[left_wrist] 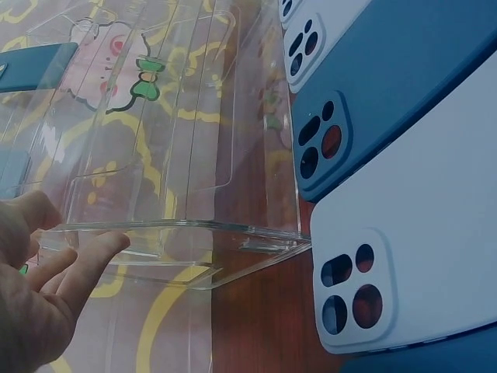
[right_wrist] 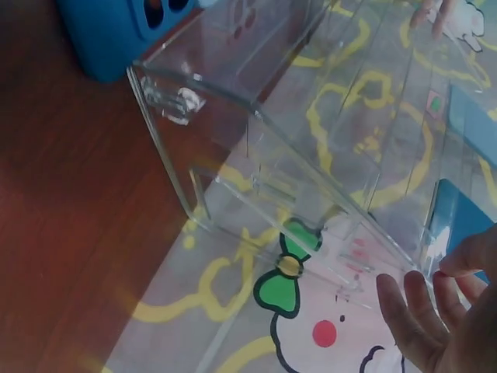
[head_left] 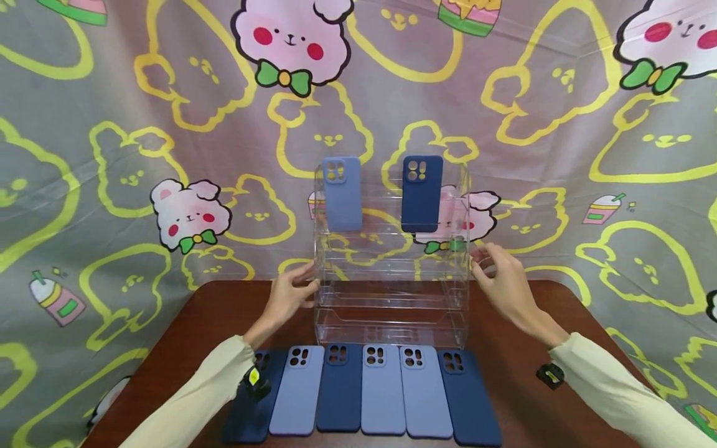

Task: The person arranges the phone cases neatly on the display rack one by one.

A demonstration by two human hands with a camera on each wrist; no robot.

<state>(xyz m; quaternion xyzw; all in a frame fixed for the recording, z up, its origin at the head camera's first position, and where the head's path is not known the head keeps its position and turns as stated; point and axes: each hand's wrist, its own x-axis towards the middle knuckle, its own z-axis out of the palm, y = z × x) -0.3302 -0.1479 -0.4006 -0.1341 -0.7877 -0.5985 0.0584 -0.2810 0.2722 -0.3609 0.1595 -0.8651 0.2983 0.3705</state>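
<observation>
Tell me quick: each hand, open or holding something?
Left hand: open, fingers at the left side of the clear tiered display rack.
Right hand: open, fingers at the rack's right side.

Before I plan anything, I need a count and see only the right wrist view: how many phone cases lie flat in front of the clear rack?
Observer: Six phone cases lie side by side on the table, in front of the clear rack.

Operator: Thanks. My view cuts most of that row off, so is anything overlapping it in the head view?

Observer: Yes, the dark device on the left wrist overlaps the leftmost case, a dark blue one.
</observation>
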